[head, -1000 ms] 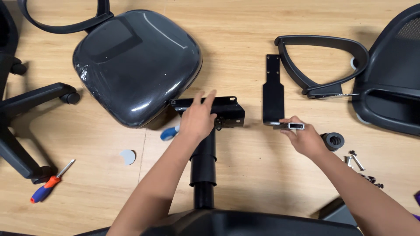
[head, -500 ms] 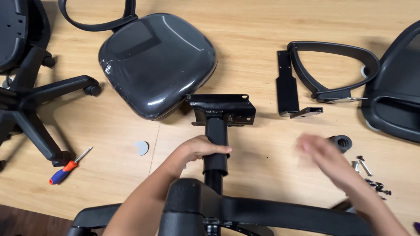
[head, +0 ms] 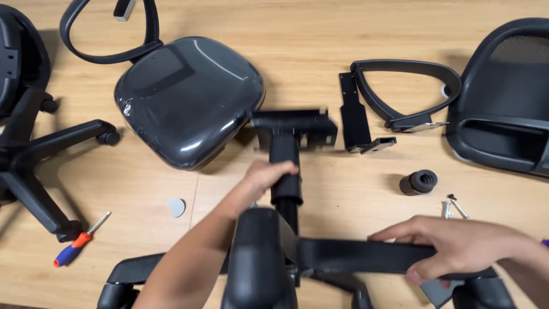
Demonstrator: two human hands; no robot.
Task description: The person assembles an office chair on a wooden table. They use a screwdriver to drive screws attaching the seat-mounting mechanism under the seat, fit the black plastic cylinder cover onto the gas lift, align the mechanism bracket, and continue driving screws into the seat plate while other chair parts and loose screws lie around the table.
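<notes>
gripping the gas cylinder (head: 285, 171) in left hand (head: 264, 177), right hand (head: 457, 245) on base leg (head: 354, 255).

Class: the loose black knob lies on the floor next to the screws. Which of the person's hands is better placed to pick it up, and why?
The right hand. It rests on a leg of the chair base, just below the black knob and the screws. The left hand grips the gas-lift column, farther away.

We are looking at an assembly workspace: office chair parts, like the seat cushion (head: 189, 100), are lying across a wooden floor (head: 320, 34).
</notes>
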